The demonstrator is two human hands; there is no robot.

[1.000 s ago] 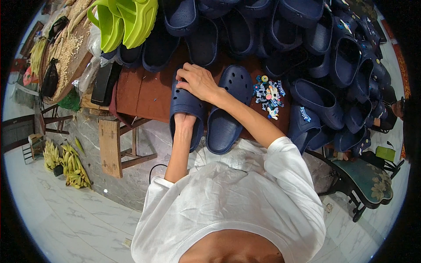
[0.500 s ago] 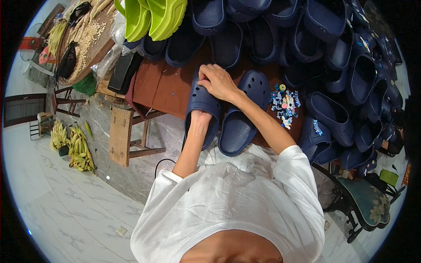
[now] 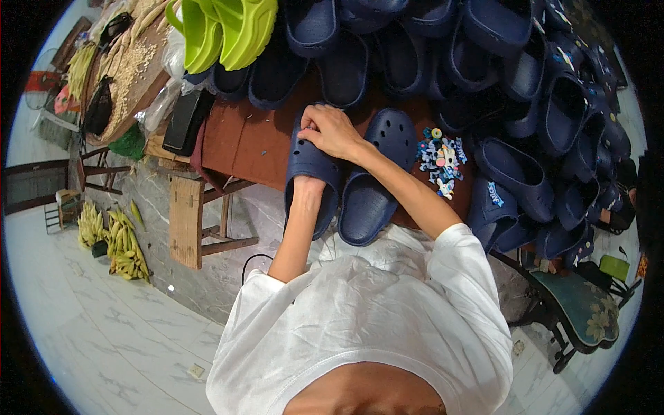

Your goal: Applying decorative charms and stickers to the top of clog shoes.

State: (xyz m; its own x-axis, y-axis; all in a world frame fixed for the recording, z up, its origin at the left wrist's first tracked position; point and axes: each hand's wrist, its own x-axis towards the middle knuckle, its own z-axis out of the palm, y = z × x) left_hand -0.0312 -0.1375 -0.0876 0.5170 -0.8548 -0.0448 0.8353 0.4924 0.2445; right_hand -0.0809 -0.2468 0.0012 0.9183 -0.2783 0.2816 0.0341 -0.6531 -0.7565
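Note:
Two navy clogs lie side by side before me, toes pointing away. My left hand (image 3: 309,184) reaches into the left clog (image 3: 315,164); its fingers are hidden under the perforated upper. On top of that clog's toe, my right hand (image 3: 332,131) presses with curled, pinched fingers; whatever sits between them cannot be made out. Under my right forearm is the other clog (image 3: 393,135), its holes bare where visible. Just right of it lies a cluster of small colourful shoe charms (image 3: 441,159) in blue, white and black.
Many navy clogs (image 3: 512,169) are piled along the back and right of the brown-covered table (image 3: 242,142). Bright green clogs (image 3: 238,34) rest at the back left, near a black box (image 3: 188,121). A wooden stool (image 3: 187,221) stands left, a patterned seat (image 3: 577,308) right.
The whole view has shifted slightly, so the table and clogs sit a little further left. Both hands stay at the left clog, the right one still pinching at its toe.

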